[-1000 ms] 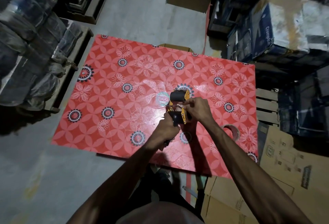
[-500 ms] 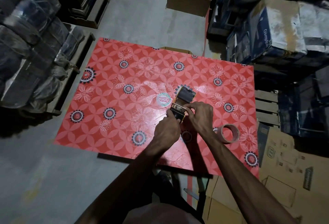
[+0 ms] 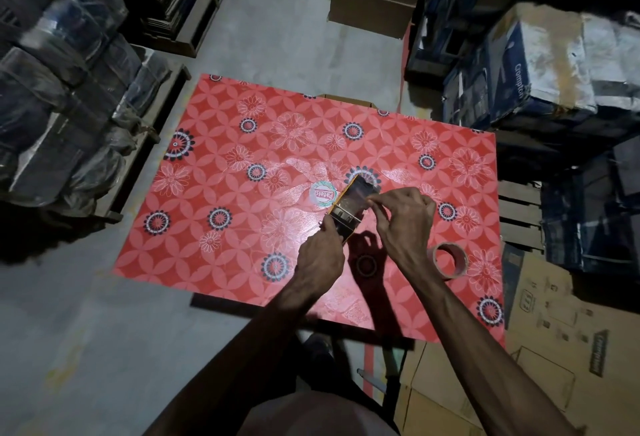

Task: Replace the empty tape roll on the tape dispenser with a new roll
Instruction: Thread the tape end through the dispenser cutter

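Note:
The yellow and black tape dispenser (image 3: 351, 205) is held above the red patterned table (image 3: 242, 228), its roll end pointing away from me. My left hand (image 3: 320, 261) grips its handle from below. My right hand (image 3: 403, 214) pinches at the upper right side of the dispenser, thumb and fingers closed on what looks like a strip of tape. A brownish tape roll (image 3: 449, 260) lies flat on the table, to the right of my right wrist.
A round white sticker (image 3: 323, 194) sits on the table beside the dispenser. Cardboard boxes (image 3: 561, 349) stand at the right, wrapped bundles (image 3: 62, 89) at the left, stacked cartons (image 3: 540, 65) at the far right. Bare concrete floor (image 3: 86, 331) lies at lower left.
The dispenser has turned and tilted, its roll end now further from me. My right hand moved from its side up to its upper right edge. The left hand stays on the handle.

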Demonstrator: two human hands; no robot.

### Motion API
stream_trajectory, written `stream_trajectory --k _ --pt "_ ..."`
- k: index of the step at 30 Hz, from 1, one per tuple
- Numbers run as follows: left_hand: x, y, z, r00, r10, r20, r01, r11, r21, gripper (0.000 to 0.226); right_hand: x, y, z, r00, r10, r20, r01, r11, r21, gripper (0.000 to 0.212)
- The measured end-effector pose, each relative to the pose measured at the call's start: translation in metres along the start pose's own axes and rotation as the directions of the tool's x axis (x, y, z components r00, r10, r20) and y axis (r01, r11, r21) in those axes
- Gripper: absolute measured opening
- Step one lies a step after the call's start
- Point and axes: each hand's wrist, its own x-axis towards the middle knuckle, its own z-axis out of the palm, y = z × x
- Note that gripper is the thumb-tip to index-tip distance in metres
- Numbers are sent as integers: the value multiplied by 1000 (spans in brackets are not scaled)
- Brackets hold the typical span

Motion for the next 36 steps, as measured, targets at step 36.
stream_trajectory --k 36 --pt "-57 -21 17 974 218 -68 -228 949 -217 50 55 20 -1 754 474 456 -597 783 174 37"
